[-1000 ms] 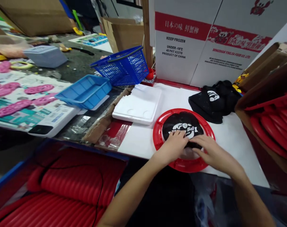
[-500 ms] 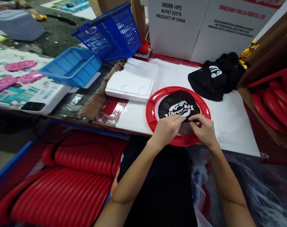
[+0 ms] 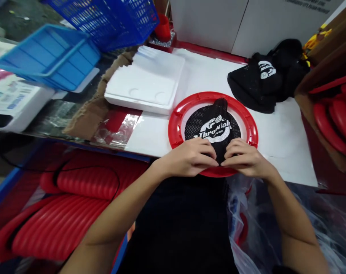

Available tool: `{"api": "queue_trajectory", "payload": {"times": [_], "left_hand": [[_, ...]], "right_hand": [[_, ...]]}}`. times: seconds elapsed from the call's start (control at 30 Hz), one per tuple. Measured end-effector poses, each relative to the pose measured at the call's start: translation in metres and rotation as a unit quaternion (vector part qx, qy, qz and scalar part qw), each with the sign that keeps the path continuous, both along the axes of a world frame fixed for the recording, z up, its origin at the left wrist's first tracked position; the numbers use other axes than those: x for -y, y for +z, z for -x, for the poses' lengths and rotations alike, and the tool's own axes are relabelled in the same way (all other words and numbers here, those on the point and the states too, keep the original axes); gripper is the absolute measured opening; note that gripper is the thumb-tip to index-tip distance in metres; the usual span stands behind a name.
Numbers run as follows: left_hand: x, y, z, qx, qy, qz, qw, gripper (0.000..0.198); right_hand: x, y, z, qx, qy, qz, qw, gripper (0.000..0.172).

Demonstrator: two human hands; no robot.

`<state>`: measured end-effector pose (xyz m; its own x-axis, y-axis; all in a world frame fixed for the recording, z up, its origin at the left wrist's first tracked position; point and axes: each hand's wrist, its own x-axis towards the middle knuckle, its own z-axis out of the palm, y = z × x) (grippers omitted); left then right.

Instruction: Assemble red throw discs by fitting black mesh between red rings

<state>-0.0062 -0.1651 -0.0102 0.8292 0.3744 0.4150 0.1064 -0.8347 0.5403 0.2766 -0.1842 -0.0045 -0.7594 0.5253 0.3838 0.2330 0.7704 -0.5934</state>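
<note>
A red plastic ring [image 3: 178,131] lies on the white work surface in front of me. Inside it is a black mesh fabric piece [image 3: 198,118] with white "Throw Ball" lettering, creased and pulled toward me. My left hand [image 3: 194,156] pinches the fabric's near edge over the ring's front rim. Close beside it, my right hand [image 3: 243,156] pinches the same edge, fingers curled. The fingertips hide where the fabric meets the rim. More black mesh pieces [image 3: 252,83] sit in a pile behind the ring to the right.
A white foam block [image 3: 147,82] lies left of the ring. Farther left are a light-blue tray [image 3: 50,57] and a blue basket [image 3: 110,23]. Stacked red rings [image 3: 47,224] fill a bin below left; others [image 3: 332,121] sit in a box at right.
Both hands have come nearer to me, drawing the black mesh fabric to the ring's front rim. The fabric is now stretched and creased. The view has tilted down and closer.
</note>
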Motion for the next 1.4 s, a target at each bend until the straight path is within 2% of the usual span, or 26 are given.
{"api": "queue_trajectory", "payload": {"times": [0.2, 0.37, 0.5, 0.57, 0.67, 0.77, 0.8, 0.83, 0.87, 0.93, 0.97, 1.0, 1.03, 1.07, 1.17, 1.2, 1.23, 1.3, 1.33, 1.4], "left_hand": [[0.001, 0.005, -0.003, -0.08, -0.005, -0.051, 0.995, 0.028], [0.004, 0.002, -0.004, -0.102, 0.002, -0.106, 0.989, 0.029], [-0.001, 0.002, -0.004, -0.1, -0.003, -0.083, 0.992, 0.029], [-0.005, 0.003, -0.006, -0.084, -0.01, -0.067, 0.994, 0.029], [-0.012, 0.009, -0.008, -0.096, -0.031, -0.081, 0.992, 0.026], [-0.012, 0.015, -0.007, -0.123, -0.042, -0.091, 0.987, 0.022], [-0.011, 0.016, -0.007, -0.121, -0.023, -0.084, 0.989, 0.02], [-0.009, 0.017, -0.007, -0.114, 0.022, -0.077, 0.99, 0.019], [-0.006, 0.017, -0.007, -0.109, 0.099, -0.073, 0.986, 0.019], [-0.001, 0.015, -0.01, -0.119, 0.294, -0.074, 0.946, 0.021], [0.0, 0.014, -0.011, -0.14, 0.365, -0.075, 0.917, 0.022], [0.0, 0.013, -0.012, -0.168, 0.398, -0.075, 0.899, 0.023], [-0.002, 0.013, -0.012, -0.198, 0.392, -0.075, 0.895, 0.023], [-0.006, 0.013, -0.012, -0.224, 0.357, -0.075, 0.904, 0.023], [-0.028, 0.017, -0.003, -0.242, 0.204, -0.063, 0.947, 0.021], [-0.037, 0.018, 0.002, -0.232, 0.153, -0.046, 0.96, 0.02], [-0.045, 0.019, 0.007, -0.217, 0.102, -0.023, 0.971, 0.019], [-0.06, 0.021, 0.016, -0.18, 0.019, 0.032, 0.983, 0.016], [-0.064, 0.021, 0.02, -0.162, -0.001, 0.059, 0.985, 0.016], [-0.068, 0.022, 0.024, -0.138, 0.007, 0.095, 0.986, 0.015]], "right_hand": [[0.004, 0.001, -0.002, 0.029, 0.001, -0.05, 0.998, 0.024], [0.011, -0.007, -0.004, 0.062, -0.023, -0.148, 0.987, 0.027], [0.024, -0.015, -0.007, 0.076, -0.053, -0.204, 0.975, 0.029], [0.031, -0.012, -0.007, 0.094, -0.069, -0.239, 0.964, 0.028], [0.037, 0.003, -0.002, 0.167, -0.065, -0.303, 0.936, 0.021], [0.047, 0.015, 0.009, 0.22, -0.055, -0.299, 0.927, 0.022], [0.053, 0.016, 0.015, 0.229, -0.064, -0.286, 0.928, 0.024], [0.059, 0.016, 0.022, 0.237, -0.079, -0.274, 0.929, 0.025], [0.067, 0.016, 0.03, 0.246, -0.095, -0.268, 0.927, 0.026], [0.084, 0.016, 0.048, 0.257, -0.117, -0.267, 0.921, 0.026], [0.09, 0.018, 0.056, 0.261, -0.12, -0.263, 0.921, 0.024], [0.093, 0.022, 0.062, 0.26, -0.111, -0.25, 0.926, 0.022], [0.091, 0.028, 0.067, 0.254, -0.086, -0.223, 0.937, 0.019], [0.085, 0.036, 0.068, 0.241, -0.044, -0.18, 0.953, 0.016], [0.036, 0.059, 0.056, 0.169, 0.075, -0.028, 0.982, 0.013], [0.013, 0.061, 0.05, 0.155, 0.052, -0.008, 0.987, 0.016], [-0.011, 0.061, 0.044, 0.158, -0.008, -0.017, 0.987, 0.018], [-0.053, 0.05, 0.036, 0.199, -0.088, -0.057, 0.974, 0.018], [-0.069, 0.042, 0.035, 0.213, -0.095, -0.051, 0.971, 0.018], [-0.089, 0.026, 0.039, 0.214, -0.073, -0.004, 0.974, 0.019]]}}
